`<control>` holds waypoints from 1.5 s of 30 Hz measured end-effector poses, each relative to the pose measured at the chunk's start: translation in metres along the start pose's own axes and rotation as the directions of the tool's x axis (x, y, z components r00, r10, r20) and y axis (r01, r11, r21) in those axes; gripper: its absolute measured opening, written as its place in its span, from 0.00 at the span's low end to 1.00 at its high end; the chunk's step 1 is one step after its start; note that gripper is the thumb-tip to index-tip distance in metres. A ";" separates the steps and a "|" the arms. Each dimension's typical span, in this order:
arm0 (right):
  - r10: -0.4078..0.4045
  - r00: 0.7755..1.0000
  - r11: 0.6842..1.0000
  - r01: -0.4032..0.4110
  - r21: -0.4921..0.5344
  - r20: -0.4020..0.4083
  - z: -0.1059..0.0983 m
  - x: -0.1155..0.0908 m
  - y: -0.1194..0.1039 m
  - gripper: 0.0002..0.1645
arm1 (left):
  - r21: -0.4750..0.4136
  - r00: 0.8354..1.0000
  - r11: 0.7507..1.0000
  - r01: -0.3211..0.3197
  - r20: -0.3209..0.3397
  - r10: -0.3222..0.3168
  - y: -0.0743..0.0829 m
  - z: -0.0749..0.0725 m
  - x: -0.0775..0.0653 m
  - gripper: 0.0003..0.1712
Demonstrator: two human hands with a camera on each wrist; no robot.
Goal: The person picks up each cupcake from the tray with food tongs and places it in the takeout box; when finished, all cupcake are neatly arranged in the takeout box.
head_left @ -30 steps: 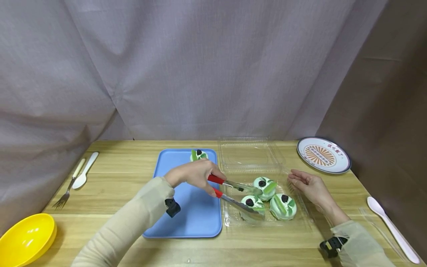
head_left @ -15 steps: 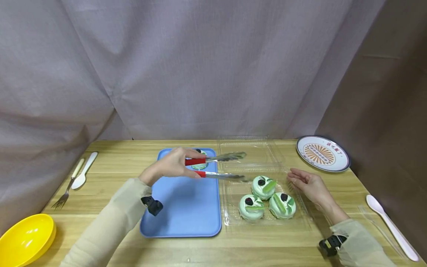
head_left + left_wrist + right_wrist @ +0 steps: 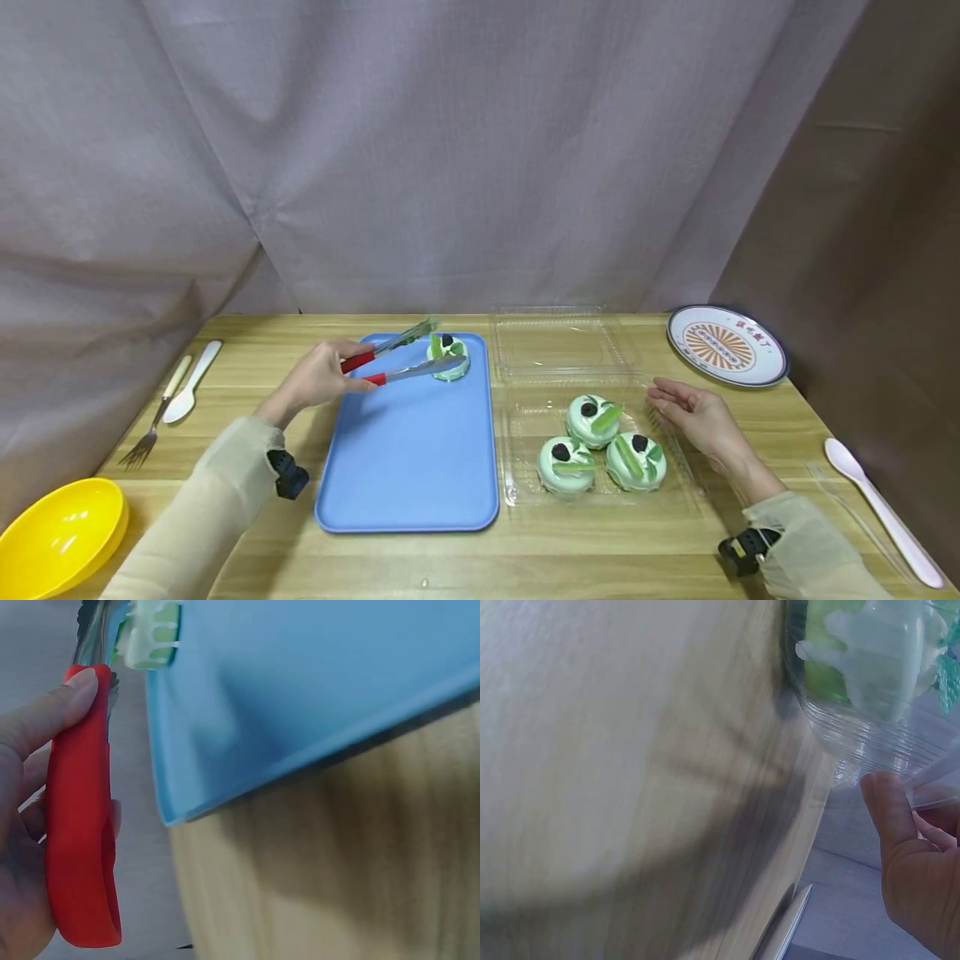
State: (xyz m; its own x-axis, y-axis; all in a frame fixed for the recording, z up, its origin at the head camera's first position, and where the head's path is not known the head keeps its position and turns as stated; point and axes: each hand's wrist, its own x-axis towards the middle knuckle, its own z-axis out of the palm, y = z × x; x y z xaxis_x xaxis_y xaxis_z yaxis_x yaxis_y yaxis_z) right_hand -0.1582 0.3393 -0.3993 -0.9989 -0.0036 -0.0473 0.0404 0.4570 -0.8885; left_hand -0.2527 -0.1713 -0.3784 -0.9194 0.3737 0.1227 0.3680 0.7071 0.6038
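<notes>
Holding tongs [image 3: 414, 371] over blue tray [image 3: 412, 467] | left fingers [image 3: 75, 697]: gripping handles [image 3: 79, 802] | right fingers [image 3: 890, 810]: pinching clear container [image 3: 866, 742] rim

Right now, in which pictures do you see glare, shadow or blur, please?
Head view: small white glare spots inside the yellow bowl; left wrist view: a soft-edged shadow across the blue tray, with blurred wood grain on the table; right wrist view: a long curved shadow over the table, pale haze at upper left, and glints on the clear box.
</notes>
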 end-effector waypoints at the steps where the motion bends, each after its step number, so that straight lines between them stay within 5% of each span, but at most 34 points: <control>1: 0.002 1.000 1.000 -0.002 0.000 0.001 0.000 0.000 0.000 0.30 | 0.003 1.000 1.000 0.007 0.002 -0.007 -0.001 0.002 -0.001 0.36; 10: -0.003 1.000 1.000 0.003 -0.009 -0.003 0.001 0.001 0.001 0.29 | 0.095 0.998 0.994 -0.058 -0.026 0.061 -0.006 0.018 0.000 0.36; 23: -0.004 1.000 1.000 0.004 -0.011 -0.011 0.002 -0.001 0.000 0.29 | 0.114 0.998 0.993 -0.041 -0.048 0.046 -0.004 0.029 0.001 0.35; 45: -0.008 1.000 1.000 0.008 -0.003 -0.008 0.001 0.000 0.001 0.29 | 0.084 0.996 0.995 -0.062 -0.052 0.066 -0.004 0.023 -0.007 0.31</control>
State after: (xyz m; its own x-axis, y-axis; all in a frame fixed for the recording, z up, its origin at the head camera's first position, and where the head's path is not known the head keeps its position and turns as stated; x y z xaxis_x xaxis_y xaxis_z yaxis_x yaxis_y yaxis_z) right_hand -0.1583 0.3391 -0.4001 -0.9993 0.0002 -0.0367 0.0327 0.4595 -0.8876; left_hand -0.2449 -0.1626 -0.3993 -0.8990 0.3880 0.2031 0.4343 0.7306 0.5269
